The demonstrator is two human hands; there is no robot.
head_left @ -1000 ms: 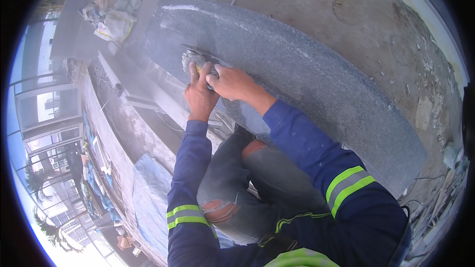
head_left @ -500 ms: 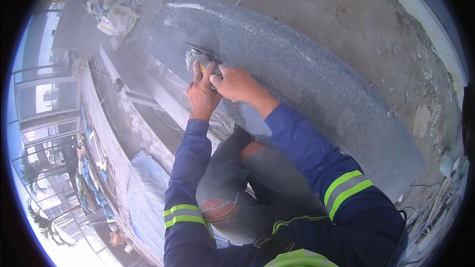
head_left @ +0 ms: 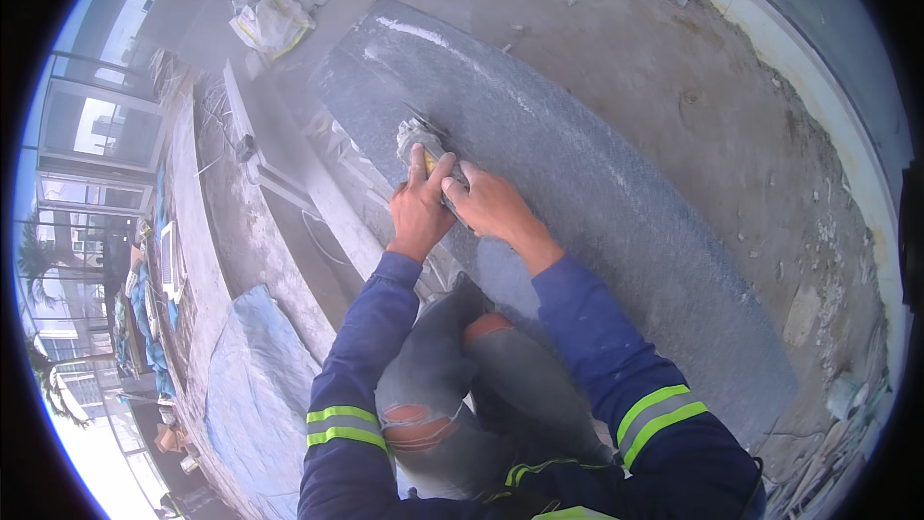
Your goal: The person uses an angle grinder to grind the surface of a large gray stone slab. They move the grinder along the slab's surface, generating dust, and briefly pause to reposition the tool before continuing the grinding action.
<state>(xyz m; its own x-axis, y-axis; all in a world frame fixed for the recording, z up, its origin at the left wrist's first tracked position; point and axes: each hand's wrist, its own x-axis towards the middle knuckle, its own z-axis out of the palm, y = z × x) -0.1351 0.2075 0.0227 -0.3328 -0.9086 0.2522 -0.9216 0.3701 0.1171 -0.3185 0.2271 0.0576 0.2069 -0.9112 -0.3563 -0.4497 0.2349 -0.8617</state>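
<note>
Left grip [head_left: 422, 210], right grip [head_left: 493, 204] both closed round dusty tool [head_left: 416, 139], at far half of grey slab [head_left: 597, 231]. Pale streak [head_left: 412, 31] along slab edge; work looks underway, unfinished; amount left: can't tell.

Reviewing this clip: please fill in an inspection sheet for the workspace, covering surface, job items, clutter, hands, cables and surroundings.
Surface: bare, dusty ground with small bits scattered on it.
Job's things: long dark grey slab with one curved edge and a pale streak near its far end; dust-coated hand tool over it.
Clutter: crumpled sacks far left; pale boards left of the slab; wrinkled blue sheet lower left.
Hands: left hand and right hand both on the tool, fingers bent around it.
Cables: thin dark loop by the right sleeve, possibly a cord; its ends cannot be traced.
Surroundings: framed glass panes left.
</note>
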